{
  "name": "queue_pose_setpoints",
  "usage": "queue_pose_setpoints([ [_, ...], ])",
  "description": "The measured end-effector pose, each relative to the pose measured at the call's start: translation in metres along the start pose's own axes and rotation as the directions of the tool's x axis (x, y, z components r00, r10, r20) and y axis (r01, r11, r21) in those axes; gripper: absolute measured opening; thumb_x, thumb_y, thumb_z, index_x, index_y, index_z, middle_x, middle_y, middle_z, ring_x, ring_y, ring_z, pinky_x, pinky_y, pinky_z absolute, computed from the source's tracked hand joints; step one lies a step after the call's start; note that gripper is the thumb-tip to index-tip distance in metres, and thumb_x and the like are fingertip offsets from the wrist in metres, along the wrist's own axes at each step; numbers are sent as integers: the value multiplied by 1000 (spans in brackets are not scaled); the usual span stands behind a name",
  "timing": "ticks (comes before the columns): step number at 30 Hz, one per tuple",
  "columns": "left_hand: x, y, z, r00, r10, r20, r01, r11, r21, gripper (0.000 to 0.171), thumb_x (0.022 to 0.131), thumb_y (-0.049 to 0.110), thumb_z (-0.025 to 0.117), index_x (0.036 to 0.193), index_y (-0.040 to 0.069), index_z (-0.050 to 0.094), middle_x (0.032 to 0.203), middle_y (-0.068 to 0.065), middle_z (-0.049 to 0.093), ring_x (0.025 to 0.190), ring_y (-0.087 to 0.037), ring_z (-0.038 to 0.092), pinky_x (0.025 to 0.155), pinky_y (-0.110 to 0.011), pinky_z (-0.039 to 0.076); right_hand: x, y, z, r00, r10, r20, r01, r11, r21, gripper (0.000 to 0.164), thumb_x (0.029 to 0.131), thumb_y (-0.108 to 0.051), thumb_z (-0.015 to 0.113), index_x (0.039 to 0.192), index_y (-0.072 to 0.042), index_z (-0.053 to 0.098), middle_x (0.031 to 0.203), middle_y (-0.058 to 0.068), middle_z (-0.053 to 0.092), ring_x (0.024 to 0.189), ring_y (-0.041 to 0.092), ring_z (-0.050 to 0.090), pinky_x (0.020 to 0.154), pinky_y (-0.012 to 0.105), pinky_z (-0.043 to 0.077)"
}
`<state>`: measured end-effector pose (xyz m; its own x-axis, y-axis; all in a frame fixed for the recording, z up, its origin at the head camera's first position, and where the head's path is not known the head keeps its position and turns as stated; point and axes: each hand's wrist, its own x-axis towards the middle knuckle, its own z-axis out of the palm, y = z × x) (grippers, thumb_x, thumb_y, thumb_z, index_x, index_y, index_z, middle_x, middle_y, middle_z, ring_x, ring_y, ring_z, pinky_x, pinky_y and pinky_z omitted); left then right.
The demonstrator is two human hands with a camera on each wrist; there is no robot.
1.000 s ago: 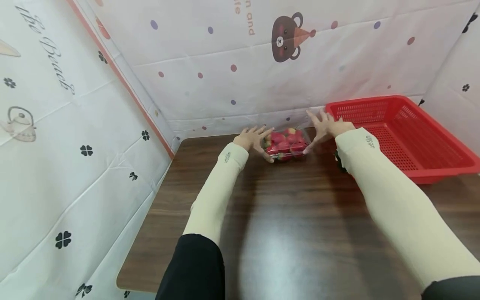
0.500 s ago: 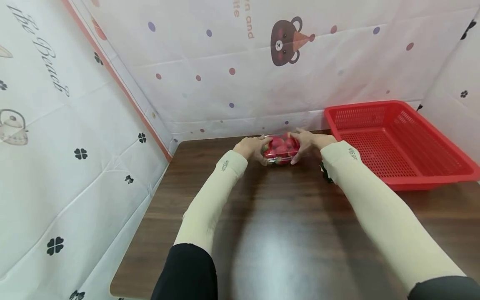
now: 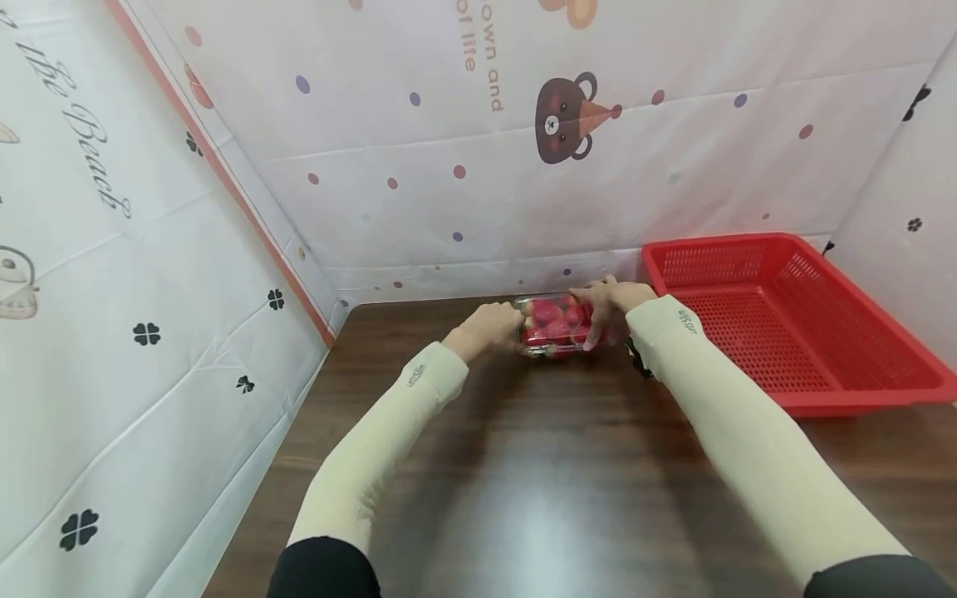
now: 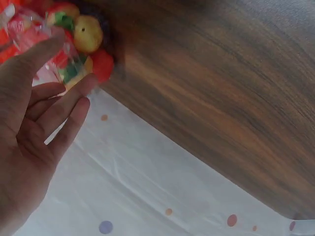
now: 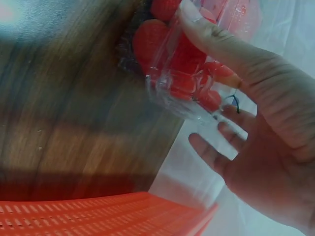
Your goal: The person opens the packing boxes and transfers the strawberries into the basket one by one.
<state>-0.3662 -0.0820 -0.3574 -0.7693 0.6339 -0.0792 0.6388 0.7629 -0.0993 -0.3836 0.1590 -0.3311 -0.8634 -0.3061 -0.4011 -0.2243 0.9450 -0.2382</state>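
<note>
A clear plastic fruit box (image 3: 552,326), filled with red strawberry-like fruits, sits at the back edge of the brown table. My left hand (image 3: 489,325) is at the box's left end, its fingers curled in the head view. In the left wrist view, the left thumb lies over the clear plastic and the fingertips meet its edge, beside a yellow fruit (image 4: 88,34) and green leaves. My right hand (image 3: 604,306) grips the opposite end. Its thumb (image 5: 211,37) presses the near side in the right wrist view, while the other fingers reach behind the box.
A large red perforated basket (image 3: 800,332) stands on the table right of the right hand. White printed cloth (image 3: 449,208) rises directly behind the box and along the left side. Dark wood table surface (image 3: 523,465) extends in front of the hands.
Both hands have come in from spread fingers beside the fruit box to its ends. The left fingers have curled at its left end. The head view has tilted slightly upward.
</note>
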Motion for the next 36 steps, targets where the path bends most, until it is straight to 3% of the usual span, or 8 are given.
queue_pose_setpoints([
  [3, -6, 4, 7, 997, 38, -68, -35, 998, 53, 27, 90, 37, 78, 95, 11, 76, 93, -13, 75, 92, -32, 72, 83, -48, 59, 2, 4, 2, 1000, 26, 15, -26, 1000, 7, 120, 72, -48, 90, 164, -22, 18, 164, 20, 25, 143, 46, 35, 103, 70, 42],
  [8, -11, 8, 19, 981, 97, -170, -67, 983, 172, 18, 90, 27, 73, 81, 12, 72, 85, -8, 75, 79, -29, 73, 70, -45, 59, 4, 11, 7, 998, 6, 69, -18, 986, 164, 120, 74, -38, 91, 164, -17, 15, 161, 21, 22, 141, 46, 31, 106, 69, 41],
  [15, -17, 20, 37, 960, 196, -199, -105, 913, 395, 19, 88, 26, 72, 70, 20, 71, 84, 2, 72, 66, -17, 71, 59, -35, 58, 1, 3, 4, 999, 48, 21, -49, 998, 37, 117, 71, -44, 93, 161, -17, 22, 164, 17, 25, 141, 44, 38, 102, 69, 44],
  [20, -15, 31, 44, 938, 268, -219, -113, 835, 538, 16, 90, 18, 70, 76, 25, 75, 79, 5, 72, 68, -12, 69, 59, -31, 57, 2, 4, 4, 998, 51, 45, -53, 997, 60, 117, 73, -41, 92, 161, -16, 18, 162, 20, 26, 139, 43, 39, 102, 69, 44],
  [25, -11, 35, 47, 938, 275, -213, -106, 810, 577, 25, 91, 9, 66, 78, 28, 77, 76, 6, 72, 71, -11, 69, 60, -29, 58, 1, 3, 1, 998, 40, 57, -44, 996, 80, 122, 72, -42, 93, 162, -15, 15, 161, 21, 25, 141, 42, 36, 106, 68, 42],
  [29, -7, 32, 48, 938, 280, -207, -94, 776, 623, 25, 95, 8, 63, 88, 25, 80, 96, -7, 79, 71, -13, 72, 61, -29, 59, 3, 3, -1, 997, 55, 46, -58, 996, 72, 123, 71, -45, 92, 162, -15, 15, 163, 20, 22, 142, 43, 35, 106, 70, 40],
  [32, -6, 28, 51, 943, 278, -182, -93, 746, 660, 25, 98, 10, 59, 105, 22, 80, 114, -18, 76, 70, -14, 73, 60, -29, 59, 6, 1, -1, 998, 58, 35, -60, 996, 60, 122, 71, -46, 91, 161, -14, 16, 162, 21, 23, 141, 44, 36, 107, 70, 39],
  [36, -5, 23, 55, 942, 306, -138, -128, 708, 694, 25, 100, 10, 56, 113, 20, 75, 119, -18, 75, 65, -12, 69, 59, -27, 58, 12, 0, 2, 998, 54, 35, -55, 998, 43, 123, 70, -50, 91, 160, -10, 17, 161, 24, 25, 142, 44, 35, 112, 65, 37],
])
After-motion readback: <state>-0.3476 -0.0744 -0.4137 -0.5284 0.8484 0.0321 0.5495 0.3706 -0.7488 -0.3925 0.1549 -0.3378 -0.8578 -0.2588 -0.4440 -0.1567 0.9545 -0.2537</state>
